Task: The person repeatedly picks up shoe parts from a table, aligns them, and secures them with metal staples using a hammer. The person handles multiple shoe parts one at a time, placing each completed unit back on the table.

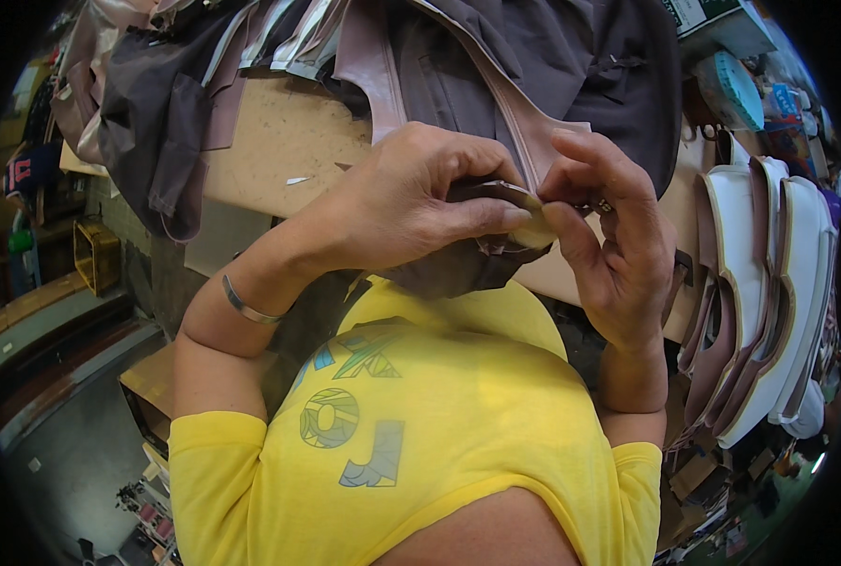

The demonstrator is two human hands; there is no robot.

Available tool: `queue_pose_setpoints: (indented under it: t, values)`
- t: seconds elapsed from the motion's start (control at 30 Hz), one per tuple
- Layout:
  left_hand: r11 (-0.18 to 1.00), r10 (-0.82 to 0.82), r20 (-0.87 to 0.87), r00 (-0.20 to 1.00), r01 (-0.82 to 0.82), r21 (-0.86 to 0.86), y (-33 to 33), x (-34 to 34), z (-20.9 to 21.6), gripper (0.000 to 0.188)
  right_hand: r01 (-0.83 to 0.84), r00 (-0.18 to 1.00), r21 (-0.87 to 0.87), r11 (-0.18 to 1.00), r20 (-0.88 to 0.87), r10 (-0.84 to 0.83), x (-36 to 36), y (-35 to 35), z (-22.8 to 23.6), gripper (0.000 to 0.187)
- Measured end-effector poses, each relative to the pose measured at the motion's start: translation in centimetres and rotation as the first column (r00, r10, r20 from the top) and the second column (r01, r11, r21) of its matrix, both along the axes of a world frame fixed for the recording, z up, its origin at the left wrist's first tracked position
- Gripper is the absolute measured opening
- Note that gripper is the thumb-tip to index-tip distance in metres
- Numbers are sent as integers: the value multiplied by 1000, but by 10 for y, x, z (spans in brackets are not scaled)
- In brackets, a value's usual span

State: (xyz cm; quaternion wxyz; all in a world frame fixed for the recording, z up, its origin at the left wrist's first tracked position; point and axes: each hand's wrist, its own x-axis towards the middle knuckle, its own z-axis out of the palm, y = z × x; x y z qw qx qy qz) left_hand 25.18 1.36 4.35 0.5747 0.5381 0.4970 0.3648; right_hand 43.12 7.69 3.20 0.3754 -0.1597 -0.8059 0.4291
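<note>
The left hand [406,193] grips the edge of a dark brown piece [468,269] between thumb and fingers. The right hand [623,241] is beside it, fingers curled, thumb tip at the piece's pale edge; whether they close on it cannot be told. The piece is in front of the yellow shirt [477,396], near the table [284,141]. Dark garment-like material [581,71] lies beyond; white-and-pink panels [750,302] hang at right.

Dark fabric [581,57] partly beyond top edge.
</note>
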Motion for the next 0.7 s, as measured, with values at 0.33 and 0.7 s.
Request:
queue_pose_setpoints:
  t: [0.33, 0.7]
  values:
    - [999, 43, -4, 999, -43, 23, -4, 2, 7, 17, 21, 999, 135, 991, 43, -27, 4, 3, 2, 51]
    - [976, 101, -194, 976, -59, 212, -4, 6, 1, 19, 92, 984, 726, 681, 36, -172, -5, 1, -14, 56]
